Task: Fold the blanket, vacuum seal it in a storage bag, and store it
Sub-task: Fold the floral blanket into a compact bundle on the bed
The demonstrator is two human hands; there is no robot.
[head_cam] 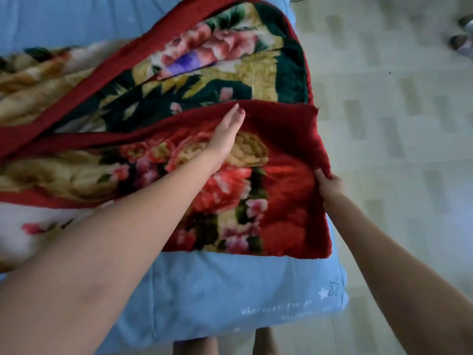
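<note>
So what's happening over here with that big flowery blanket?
A person is folding a floral blanket on a bed with a blue sheet. The left hand lies flat on the top fold, fingers straight, pressing it down. The right hand pinches the blanket's red edge at the side of the bed. The blanket is only partly folded; no storage bag is in view.

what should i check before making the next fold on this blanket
1. Right hand grips the red edge of the floral blanket: ok.
2. Left hand rests flat on the top layer, fingers straight: ok.
3. Red borders lined up: not ok, the layers lie askew, with one border running diagonally.
4. Blanket fully supported on the blue bed: ok at this corner; the far left runs out of view, cannot tell.
5. Storage bag within reach: cannot tell, none in view.
</note>
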